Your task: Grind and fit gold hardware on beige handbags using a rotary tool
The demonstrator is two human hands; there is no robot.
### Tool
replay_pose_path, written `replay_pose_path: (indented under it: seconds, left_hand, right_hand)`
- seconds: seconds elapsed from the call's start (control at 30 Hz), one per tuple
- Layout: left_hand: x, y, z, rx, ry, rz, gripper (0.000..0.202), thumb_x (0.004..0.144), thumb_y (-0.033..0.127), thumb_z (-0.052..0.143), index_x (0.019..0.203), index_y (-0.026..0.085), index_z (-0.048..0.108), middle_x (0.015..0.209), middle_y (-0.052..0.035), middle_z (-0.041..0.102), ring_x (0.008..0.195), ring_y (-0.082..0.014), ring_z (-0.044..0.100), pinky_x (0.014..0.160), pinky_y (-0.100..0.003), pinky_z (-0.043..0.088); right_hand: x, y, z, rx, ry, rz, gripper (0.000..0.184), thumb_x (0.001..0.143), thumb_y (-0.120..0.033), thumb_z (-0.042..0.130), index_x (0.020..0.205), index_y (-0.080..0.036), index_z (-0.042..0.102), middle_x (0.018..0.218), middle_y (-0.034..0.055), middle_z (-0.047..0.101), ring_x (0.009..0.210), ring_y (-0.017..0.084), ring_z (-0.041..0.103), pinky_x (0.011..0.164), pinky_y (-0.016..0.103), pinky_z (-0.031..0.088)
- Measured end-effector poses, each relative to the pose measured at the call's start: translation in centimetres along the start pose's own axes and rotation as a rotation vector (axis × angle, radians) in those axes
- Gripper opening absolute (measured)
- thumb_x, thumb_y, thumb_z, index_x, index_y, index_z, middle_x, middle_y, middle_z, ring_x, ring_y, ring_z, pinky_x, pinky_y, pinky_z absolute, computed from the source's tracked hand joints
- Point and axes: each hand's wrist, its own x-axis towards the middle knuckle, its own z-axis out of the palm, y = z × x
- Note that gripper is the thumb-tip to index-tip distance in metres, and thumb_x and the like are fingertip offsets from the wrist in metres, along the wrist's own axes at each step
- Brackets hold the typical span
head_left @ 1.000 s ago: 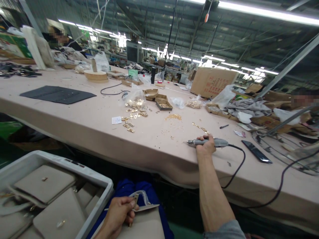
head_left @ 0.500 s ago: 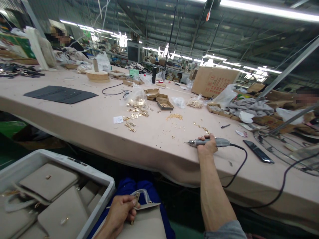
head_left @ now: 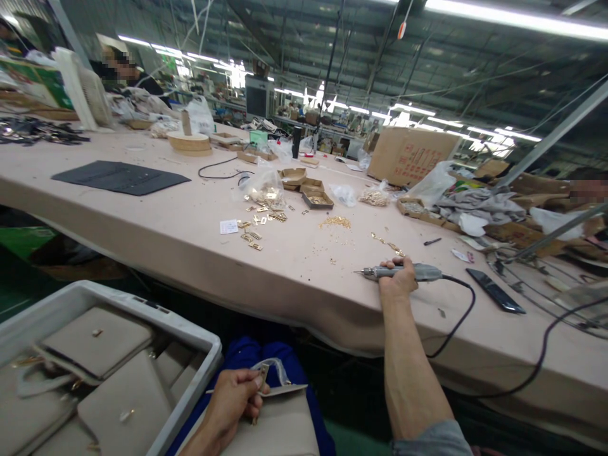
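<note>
My right hand (head_left: 399, 277) is wrapped round a grey electric screwdriver (head_left: 427, 272) at the table's front edge. Its thin bit points left, and a black cord trails from its rear. On my lap lies a beige handbag (head_left: 285, 424) with a handle in clear wrapping (head_left: 275, 364). My left hand (head_left: 240, 394) pinches a small gold-coloured metal plate (head_left: 263, 375) at the bag's upper edge; part of the plate is hidden by the fingers. Small gold pieces (head_left: 336, 221) lie scattered on the table beyond the screwdriver.
A grey plastic crate (head_left: 190, 335) with several beige bags stands at my left. On the table are gold metal frames (head_left: 254, 237), small cardboard boxes (head_left: 317, 196), a black panel (head_left: 118, 177), a phone (head_left: 494, 291) and a large carton (head_left: 411, 155). Other people sit farther off.
The whole view has shifted slightly. Both hands keep their grips, and the screwdriver and bag stay where they were.
</note>
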Motion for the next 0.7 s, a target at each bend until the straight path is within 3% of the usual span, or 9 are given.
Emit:
replay_pose_path:
  seconds: [0.23,0.53,0.7]
  left_hand:
    - [0.1,-0.2,-0.1,-0.019,-0.001,0.011,0.039,0.067,0.045,0.079,0.073,0.007,0.075,0.063,-0.0148,0.070,0.043,-0.0130,0.054,0.041,-0.023,0.040]
    - [0.2,-0.2,-0.1,-0.025,-0.003,0.024,0.041,0.067,0.047,0.081,0.070,0.007,0.074,0.057,-0.0123,0.067,0.039,-0.0117,0.051,0.041,-0.023,0.040]
    - [0.2,0.2,0.3,0.008,0.006,-0.007,0.037,0.070,0.043,0.077,0.069,0.006,0.074,0.052,-0.0098,0.064,0.037,-0.0123,0.052,0.039,-0.022,0.039]
  right_hand:
    - [0.0,0.1,0.0,-0.008,-0.006,-0.004,0.028,0.086,-0.028,0.064,0.074,-0.020,0.040,0.067,-0.0063,0.051,0.045,0.006,0.045,0.046,0.022,0.051]
    - [-0.1,-0.7,-0.3,0.063,-0.075,0.023,0.020,0.088,-0.023,0.062,0.081,-0.020,0.044,0.069,-0.0084,0.050,0.045,0.005,0.044,0.047,0.020,0.048]
    - [-3.3,-2.4,-1.1,0.156,-0.226,0.090,0.014,0.090,-0.018,0.060,0.082,-0.020,0.048,0.071,-0.0073,0.050,0.046,0.005,0.043,0.046,0.020,0.047]
